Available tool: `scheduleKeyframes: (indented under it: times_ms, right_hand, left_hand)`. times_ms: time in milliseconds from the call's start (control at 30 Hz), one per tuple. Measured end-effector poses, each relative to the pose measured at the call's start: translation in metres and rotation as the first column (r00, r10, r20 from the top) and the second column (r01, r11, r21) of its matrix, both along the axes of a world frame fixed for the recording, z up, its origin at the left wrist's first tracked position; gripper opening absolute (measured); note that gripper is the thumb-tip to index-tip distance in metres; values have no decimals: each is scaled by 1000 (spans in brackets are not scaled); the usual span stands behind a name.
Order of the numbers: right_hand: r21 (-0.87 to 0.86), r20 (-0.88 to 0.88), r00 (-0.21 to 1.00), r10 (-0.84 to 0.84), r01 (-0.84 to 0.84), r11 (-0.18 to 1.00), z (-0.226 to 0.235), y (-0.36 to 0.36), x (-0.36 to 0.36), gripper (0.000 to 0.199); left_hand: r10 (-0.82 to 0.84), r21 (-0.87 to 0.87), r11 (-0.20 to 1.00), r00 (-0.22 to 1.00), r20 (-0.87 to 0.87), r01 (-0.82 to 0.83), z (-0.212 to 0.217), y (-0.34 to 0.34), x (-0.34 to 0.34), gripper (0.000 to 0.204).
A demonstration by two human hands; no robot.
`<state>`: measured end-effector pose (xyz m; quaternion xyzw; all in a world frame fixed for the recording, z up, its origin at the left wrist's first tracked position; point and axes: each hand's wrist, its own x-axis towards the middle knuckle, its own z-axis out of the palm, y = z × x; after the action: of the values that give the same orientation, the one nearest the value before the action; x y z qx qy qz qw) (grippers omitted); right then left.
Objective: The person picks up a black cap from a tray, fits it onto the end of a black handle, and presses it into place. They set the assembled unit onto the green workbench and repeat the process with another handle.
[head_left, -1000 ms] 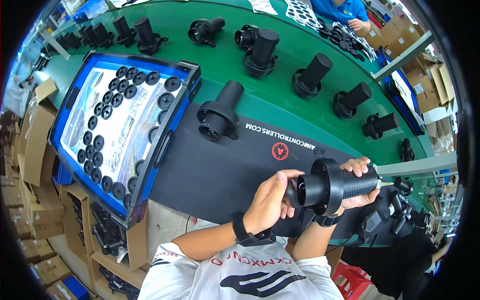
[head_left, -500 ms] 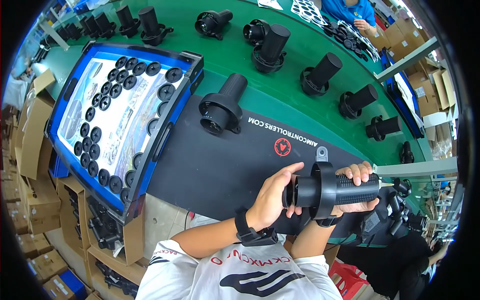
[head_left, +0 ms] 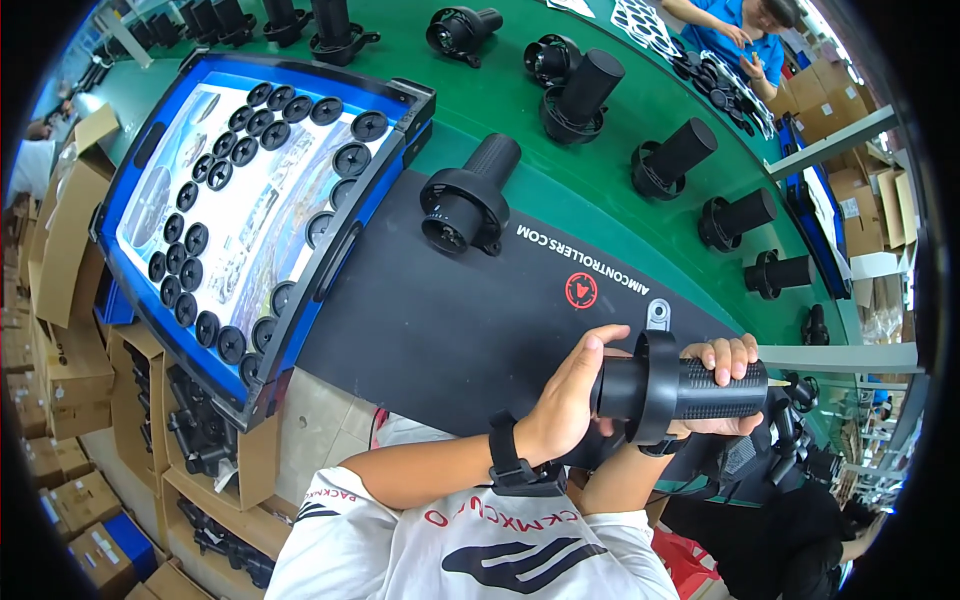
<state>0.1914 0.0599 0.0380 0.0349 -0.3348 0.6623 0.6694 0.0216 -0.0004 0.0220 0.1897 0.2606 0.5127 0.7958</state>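
Note:
Held sideways over the front edge of the black mat (head_left: 430, 330) is a black cylindrical housing (head_left: 655, 388) with a wide ring flange and a knurled grip. My right hand (head_left: 728, 362) wraps round the grip at its right end. At the other end my left hand (head_left: 562, 410) cups the housing, palm against the end face. Its thumb side points up, and the other fingers are partly hidden below. Beyond the grip a pale pointed tip (head_left: 778, 383) sticks out; what it belongs to is unclear. A similar housing (head_left: 468, 200) stands tilted on the mat's far side.
At left a blue-framed tray (head_left: 345, 255) carries several black round caps (head_left: 230, 345). More housings (head_left: 585, 95) line the green table (head_left: 690, 90). Cardboard boxes (head_left: 235, 470) with black parts stand at lower left. A person in blue (head_left: 755, 45) works across the table.
My left hand has pushed in toward the flange; the round cap and gap seen at the housing's left end no longer show. The whole view has shifted slightly.

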Motion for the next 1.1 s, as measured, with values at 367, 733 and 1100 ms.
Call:
scheduleKeyframes:
  times_ms: [367,733,1100]
  right_hand:
    - [-28,-168,978,-122,119,992,-2,-8,-14,58]
    - [138,240,909,-340,314,939,23,-24,-34,60]
    - [459,801,199,-564,398,794,-18,-34,-33,44]
  left_hand:
    - [380,367,881,910,-168,-300,5,-8,14,74]
    - [125,211,973,983,-136,-94,-27,8,-8,86]
    - [422,261,897,869,-260,-357,-19,-17,-100,70]
